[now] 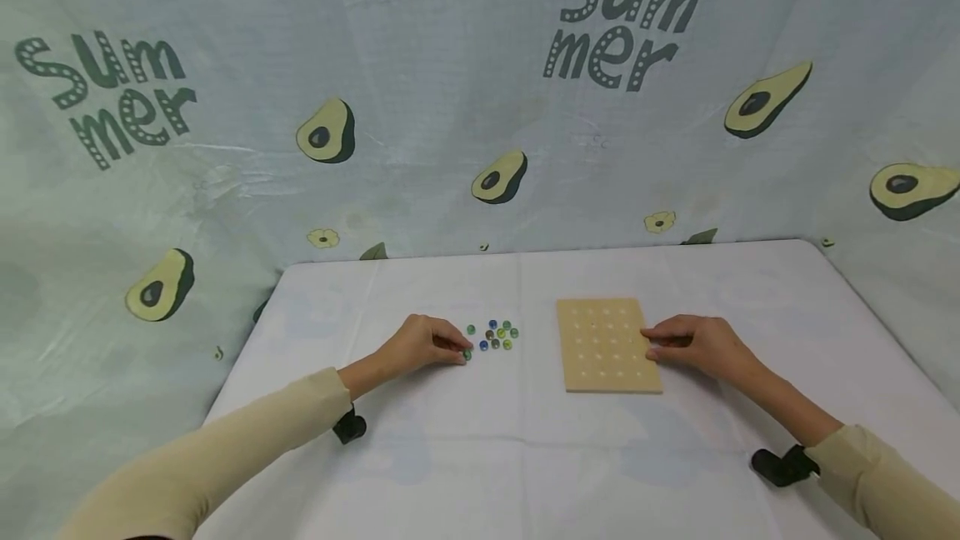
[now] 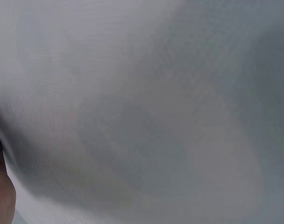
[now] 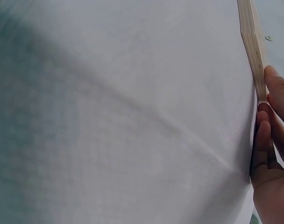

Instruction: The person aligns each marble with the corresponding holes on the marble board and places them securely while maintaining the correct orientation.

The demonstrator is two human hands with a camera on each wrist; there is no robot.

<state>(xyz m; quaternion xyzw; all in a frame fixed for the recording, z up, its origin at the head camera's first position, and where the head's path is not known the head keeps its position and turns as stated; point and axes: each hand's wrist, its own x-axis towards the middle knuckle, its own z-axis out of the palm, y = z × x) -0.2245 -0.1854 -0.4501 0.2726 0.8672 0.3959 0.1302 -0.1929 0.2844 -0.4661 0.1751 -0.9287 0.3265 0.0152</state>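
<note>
My left hand (image 1: 426,343) is at the left side of a group of glass marbles (image 1: 501,333), its thumb and fingertips closing on a green marble (image 1: 467,354). Only a sliver of the left thumb (image 2: 2,196) enters the left wrist view, so the marble is hidden there. A square-cornered wooden board (image 1: 603,357) with rows of small hollows lies flat on the table. My right hand (image 1: 705,346) grips the board's right edge. In the right wrist view, the fingers (image 3: 280,88) meet at the corner of the board's layered side.
The table (image 1: 480,465) is covered with a white cloth with fold creases. Behind it hangs a pale curtain (image 1: 420,65) printed with avocados and lettering. Green, blue, yellow and brown marbles lie loose between the left hand and the board. Black wrist cameras (image 1: 349,425) sit at both cuffs.
</note>
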